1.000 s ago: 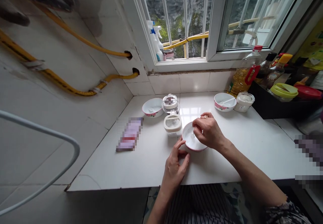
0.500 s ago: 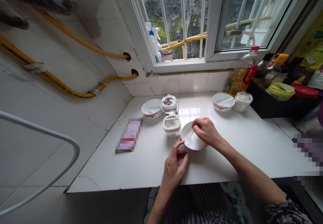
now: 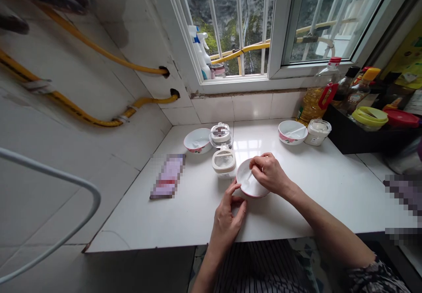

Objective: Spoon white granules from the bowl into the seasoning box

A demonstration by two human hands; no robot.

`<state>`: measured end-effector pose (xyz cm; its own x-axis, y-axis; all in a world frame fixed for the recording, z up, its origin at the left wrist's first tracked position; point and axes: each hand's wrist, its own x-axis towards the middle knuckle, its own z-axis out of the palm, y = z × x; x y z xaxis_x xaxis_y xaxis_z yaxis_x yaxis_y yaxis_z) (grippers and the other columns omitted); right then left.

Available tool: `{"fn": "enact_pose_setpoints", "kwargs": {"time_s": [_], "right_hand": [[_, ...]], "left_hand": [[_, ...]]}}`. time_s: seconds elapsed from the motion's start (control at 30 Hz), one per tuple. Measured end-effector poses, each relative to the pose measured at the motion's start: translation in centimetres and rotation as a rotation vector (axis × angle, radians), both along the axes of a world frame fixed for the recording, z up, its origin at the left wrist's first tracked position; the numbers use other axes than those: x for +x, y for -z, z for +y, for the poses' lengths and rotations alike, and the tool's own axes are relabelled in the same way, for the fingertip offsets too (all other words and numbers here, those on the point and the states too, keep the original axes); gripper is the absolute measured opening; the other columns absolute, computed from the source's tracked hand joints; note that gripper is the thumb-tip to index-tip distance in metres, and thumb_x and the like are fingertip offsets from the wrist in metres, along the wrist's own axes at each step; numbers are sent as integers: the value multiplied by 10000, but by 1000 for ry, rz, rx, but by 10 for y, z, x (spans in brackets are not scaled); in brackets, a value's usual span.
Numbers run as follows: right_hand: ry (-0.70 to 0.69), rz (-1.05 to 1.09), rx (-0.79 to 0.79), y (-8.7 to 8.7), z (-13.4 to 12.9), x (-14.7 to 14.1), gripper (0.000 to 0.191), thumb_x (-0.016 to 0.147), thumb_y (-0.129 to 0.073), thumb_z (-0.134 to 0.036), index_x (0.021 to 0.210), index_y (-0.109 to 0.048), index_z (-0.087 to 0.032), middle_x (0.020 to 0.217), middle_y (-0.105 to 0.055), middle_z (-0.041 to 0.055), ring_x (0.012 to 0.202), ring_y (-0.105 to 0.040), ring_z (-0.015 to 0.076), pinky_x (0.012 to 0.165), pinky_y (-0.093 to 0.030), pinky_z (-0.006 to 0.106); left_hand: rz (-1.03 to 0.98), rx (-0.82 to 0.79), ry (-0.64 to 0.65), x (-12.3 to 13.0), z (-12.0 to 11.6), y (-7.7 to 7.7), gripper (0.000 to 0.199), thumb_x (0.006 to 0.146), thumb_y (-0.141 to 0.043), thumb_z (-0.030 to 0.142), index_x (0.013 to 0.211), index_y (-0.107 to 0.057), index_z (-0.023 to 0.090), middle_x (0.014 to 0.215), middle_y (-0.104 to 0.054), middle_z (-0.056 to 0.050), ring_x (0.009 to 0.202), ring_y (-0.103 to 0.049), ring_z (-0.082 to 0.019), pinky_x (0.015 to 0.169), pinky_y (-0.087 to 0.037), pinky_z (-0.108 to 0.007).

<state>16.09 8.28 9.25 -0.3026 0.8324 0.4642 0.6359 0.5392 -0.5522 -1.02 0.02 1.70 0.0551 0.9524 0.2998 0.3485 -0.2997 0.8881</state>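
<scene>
On the counter's near side stands a small white bowl (image 3: pixel 253 189) with a pink-red rim. My left hand (image 3: pixel 228 216) grips its lower left edge, fingers curved with fingertips at the rim and the thumb lower down. Closed in a pinch, my right hand (image 3: pixel 268 172) is over the bowl's right part, holding a white spoon (image 3: pixel 249 177) that slants down inside. The fingers hide the spoon's upper end. I cannot tell what is in the bowl. Just behind it to the left is a lidded seasoning jar (image 3: pixel 224 163), with white contents visible through its top.
Another clear-lidded jar (image 3: pixel 220 133) and a flowered bowl (image 3: pixel 197 145) stand at the back left. A purple packet (image 3: pixel 169 176), partly blurred, lies left. At the back right are a bowl with a spoon (image 3: pixel 292 140), a jar (image 3: pixel 317 138), an oil bottle (image 3: pixel 313 101) and a black bin (image 3: pixel 349 138).
My right hand and the spoon have shifted very slightly to the left over the bowl. My left hand stays at the rim. The view has tilted a little.
</scene>
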Motion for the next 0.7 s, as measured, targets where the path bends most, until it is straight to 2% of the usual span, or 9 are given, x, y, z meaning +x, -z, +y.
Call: {"fn": "enact_pose_setpoints", "kwargs": {"time_s": [0.13, 0.2, 0.37, 0.57, 0.7], "right_hand": [[18, 95, -73, -2, 1, 2, 191, 748, -463, -122, 629, -585, -209, 615, -665, 7, 612, -551, 159, 831, -434, 336], [31, 169, -133, -4, 2, 4, 188, 732, -460, -137, 616, -591, -207, 615, -658, 8, 621, -568, 160, 749, -438, 305], [43, 338, -293, -9, 4, 11, 173, 702, -456, -187, 616, -606, -202, 485, -525, -36, 488, -472, 125, 530, -357, 251], [58, 475, -412, -8, 7, 15, 161, 661, -470, -235, 616, -619, -191, 450, -495, -52, 452, -417, 109, 480, -312, 242], [52, 570, -453, -6, 11, 17, 155, 649, -495, -251, 615, -632, -186, 443, -511, -49, 455, -444, 111, 505, -345, 250]], "left_hand": [[0, -1, 1, 0, 0, 0, 387, 881, -568, 197, 1264, -525, 237, 1447, -561, -130, 860, -738, -140, 841, -588, -284], [-3, -1, 2, 1, 0, 0, 379, 881, -565, 196, 1256, -529, 235, 1451, -557, -130, 858, -739, -137, 837, -589, -278], [-12, 15, 0, 1, 0, 0, 379, 874, -565, 183, 1248, -536, 239, 1447, -561, -131, 821, -736, -129, 825, -592, -277], [-16, 8, 12, 1, 1, -1, 382, 869, -570, 193, 1248, -535, 226, 1378, -614, -141, 866, -744, -154, 838, -592, -294], [-22, 14, 12, 1, 1, -1, 385, 862, -570, 191, 1244, -537, 225, 1340, -636, -135, 849, -741, -154, 840, -590, -300]]}}
